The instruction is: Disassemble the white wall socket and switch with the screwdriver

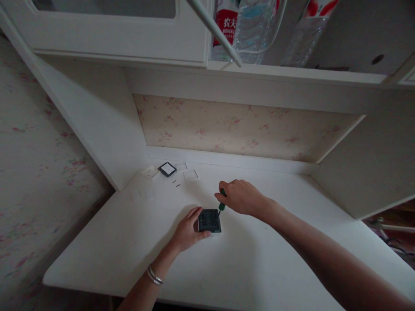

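Note:
A dark square switch module [209, 220] lies on the white desk [246, 263] near the middle. My left hand [187, 231] grips its left edge, fingers curled round it, and holds it flat. My right hand [240, 197] is closed round a green-handled screwdriver [222, 204], whose tip points down at the module's right side. A silver bracelet [154, 275] sits on my left wrist.
At the back left of the desk lie a dark framed switch plate [167, 169], pale square covers [190, 174] and two small screws [176, 183]. A cupboard shelf overhead holds plastic water bottles [256, 26]. Floral wallpaper lines the back wall and left side.

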Demonstrator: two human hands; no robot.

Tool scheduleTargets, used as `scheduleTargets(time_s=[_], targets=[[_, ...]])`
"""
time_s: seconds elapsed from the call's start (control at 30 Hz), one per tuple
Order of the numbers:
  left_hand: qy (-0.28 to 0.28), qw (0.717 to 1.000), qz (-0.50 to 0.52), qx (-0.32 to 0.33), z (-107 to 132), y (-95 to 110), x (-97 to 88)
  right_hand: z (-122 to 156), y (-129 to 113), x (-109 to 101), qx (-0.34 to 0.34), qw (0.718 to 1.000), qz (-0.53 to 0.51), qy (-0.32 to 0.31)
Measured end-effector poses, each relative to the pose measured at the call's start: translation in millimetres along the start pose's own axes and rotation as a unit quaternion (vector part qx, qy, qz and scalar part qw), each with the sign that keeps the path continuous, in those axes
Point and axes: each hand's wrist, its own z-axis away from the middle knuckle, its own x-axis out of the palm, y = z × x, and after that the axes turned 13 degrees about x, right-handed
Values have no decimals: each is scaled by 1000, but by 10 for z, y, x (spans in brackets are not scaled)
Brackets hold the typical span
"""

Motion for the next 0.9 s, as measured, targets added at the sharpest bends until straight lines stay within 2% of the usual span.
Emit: scheduleTargets(time_s=[0.23, 0.3, 0.33, 0.4, 0.47, 0.53, 0.67, 0.73, 0.8, 0.9], targets=[[-7, 1000, 7, 0, 2, -6, -15, -30, 94, -126, -136, 988, -45, -66], [-10, 1000, 4, -3, 1, -1, -20, -39, 102, -145, -125, 988, -37, -88], [-11, 1000, 1, -4, -1, 3, -22, -42, 96, -147, -97, 991, -23, -91], [-11, 1000, -3, -7, -4, 15, -26, -45, 68, -143, -21, 997, 21, -73], [-8, 1000, -5, -8, -6, 25, -27, -42, 33, -132, 26, 997, 66, -42], [-3, 1000, -4, -9, -3, 30, -25, -36, 12, -128, 4, 996, 76, -42], [8, 1000, 10, -21, 6, 26, -10, -33, 54, -163, -138, 985, 0, -102], [15, 999, 21, -30, 6, 25, -2, -39, 98, -186, -186, 973, -37, -133], [19, 999, 31, -39, 4, 33, 3, -48, 128, -190, -196, 965, -60, -162], [21, 998, 40, -51, 2, 56, -1, -63, 115, -151, -120, 982, -52, -138]])
